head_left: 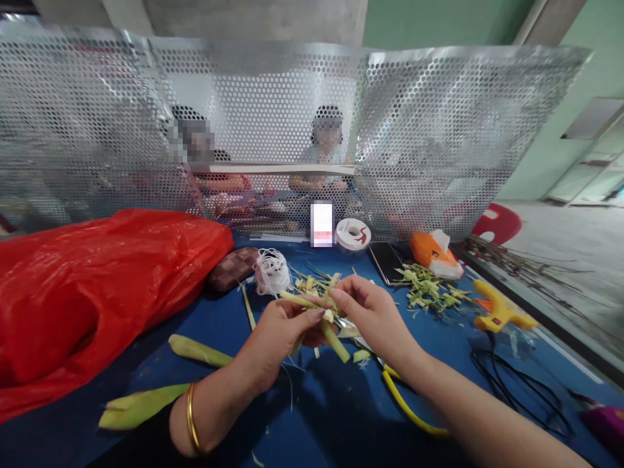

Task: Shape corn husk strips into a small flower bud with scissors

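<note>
Both hands meet over the middle of a blue table. My left hand (292, 325) pinches pale green leaf strips (336, 343) between thumb and fingers, one piece slanting down toward me. On the right, my right hand (368, 309) has its thumb and fingertips pressed on the upper end of the same strips. Scissors with yellow handles (407, 409) lie under my right wrist, blades partly hidden by the hand. Behind the hands are a bundle of white string (272, 272) and some leaf scraps (312, 285). Two green leaf sheaths (199, 351) lie near my left forearm.
A red plastic bag (112, 279) covers the left side. At the back stand a tape roll (353, 235), a phone (389, 262) and an orange tissue pack (435, 253). A yellow glue gun (502, 312) with black cable lies right. Two people sit behind the perforated screen (273, 110).
</note>
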### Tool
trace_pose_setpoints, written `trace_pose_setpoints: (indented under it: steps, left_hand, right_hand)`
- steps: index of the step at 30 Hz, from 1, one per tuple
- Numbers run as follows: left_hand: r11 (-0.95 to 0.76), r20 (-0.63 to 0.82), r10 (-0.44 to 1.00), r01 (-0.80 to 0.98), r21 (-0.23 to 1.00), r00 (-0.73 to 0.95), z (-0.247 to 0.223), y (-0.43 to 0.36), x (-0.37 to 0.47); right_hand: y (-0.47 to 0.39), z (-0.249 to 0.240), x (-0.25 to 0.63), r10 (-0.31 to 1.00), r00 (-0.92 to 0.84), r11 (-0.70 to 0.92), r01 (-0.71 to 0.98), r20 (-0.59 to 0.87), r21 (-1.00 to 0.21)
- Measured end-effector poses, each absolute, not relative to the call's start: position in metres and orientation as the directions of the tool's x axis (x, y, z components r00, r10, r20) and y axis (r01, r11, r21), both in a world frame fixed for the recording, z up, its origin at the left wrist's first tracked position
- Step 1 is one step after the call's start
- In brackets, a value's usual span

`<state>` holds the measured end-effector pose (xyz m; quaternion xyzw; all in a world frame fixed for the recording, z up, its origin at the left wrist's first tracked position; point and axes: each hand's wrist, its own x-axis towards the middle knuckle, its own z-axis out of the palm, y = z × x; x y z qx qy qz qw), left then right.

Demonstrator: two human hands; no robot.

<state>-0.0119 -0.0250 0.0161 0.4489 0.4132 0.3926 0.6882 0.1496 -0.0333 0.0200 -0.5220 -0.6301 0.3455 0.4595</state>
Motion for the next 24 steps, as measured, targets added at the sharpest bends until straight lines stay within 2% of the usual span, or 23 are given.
trace_pose_setpoints:
  steps: [2,4,7,11,15,19,24]
  left_hand:
    - [0.329,-0.245,0.876,-0.142,0.934,0.415,0.016,-0.027,-0.011]
    - [0.347,-0.263,0.862,-0.125,0.929,0.434,0.016,-0.029,-0.009]
    - [0.340,-0.272,0.857,-0.083,0.937,0.438,0.015,-0.031,-0.009]
    - [0.342,-0.273,0.821,-0.050,0.938,0.501,0.012,-0.030,-0.010]
    - [0.375,-0.212,0.809,-0.205,0.904,0.548,0.008,-0.027,-0.013]
    - [0.450,-0.148,0.799,-0.417,0.789,0.582,0.010,-0.024,-0.015]
    - [0.478,-0.158,0.807,-0.473,0.740,0.569,0.012,-0.025,-0.015]
  right_hand:
    - [-0.029,0.018,0.150,0.985,-0.066,0.167,0.140,0.160,-0.976]
    - [-0.028,0.017,0.149,0.986,-0.081,0.150,0.045,0.146,-0.988]
    - [-0.029,0.014,0.148,0.984,-0.016,0.177,0.039,0.176,-0.984]
    - [-0.030,0.011,0.146,0.974,0.060,0.212,0.110,0.219,-0.971]
    - [-0.026,0.019,0.151,0.983,0.007,0.181,0.086,0.182,-0.980]
    - [-0.025,0.031,0.161,0.987,-0.077,0.141,0.030,0.139,-0.989]
    - [-0.035,0.030,0.151,0.949,-0.295,0.125,0.014,0.116,-0.992]
